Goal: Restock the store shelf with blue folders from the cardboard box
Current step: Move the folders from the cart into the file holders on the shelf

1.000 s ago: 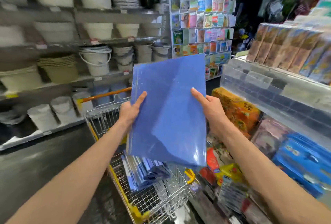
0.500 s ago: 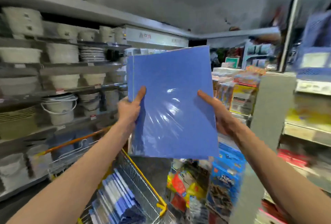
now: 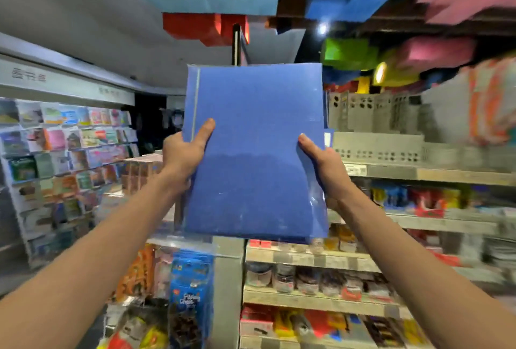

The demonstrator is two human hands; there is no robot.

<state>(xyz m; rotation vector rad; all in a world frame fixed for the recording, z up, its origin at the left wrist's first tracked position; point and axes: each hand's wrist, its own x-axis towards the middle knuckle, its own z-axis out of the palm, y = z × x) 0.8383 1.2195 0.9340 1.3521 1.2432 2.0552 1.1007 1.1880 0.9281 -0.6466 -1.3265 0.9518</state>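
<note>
High up in front of the store shelves, a stack of blue folders is held upright by two bare hands. The stack is wrapped in clear plastic, and a loose bit of the wrap can be seen at its lower right corner. The left hand is closed around the left edge of the stack, with its thumb laid flat on the front cover. The right hand is closed around the right edge, with its thumb pressed against the cover near the side. Both arms are stretched out and up from the bottom corners of the view. Behind the folders, on the right, a grey shelf is seen with a price strip along its front, and grey baskets with holes are lined up above it. The top right corner of the stack is seen in front of these baskets, but it cannot be told whether they are touched by it. Lower shelves on the right are filled with small colourful packs, which are too blurred to be named. Below the folders, hanging bags of goods are shown on the end of the shelf unit. Far to the left, a rack of bright cards is set against the wall. Big coloured blocks in red, blue, green and pink are seen overhead near the ceiling.
</note>
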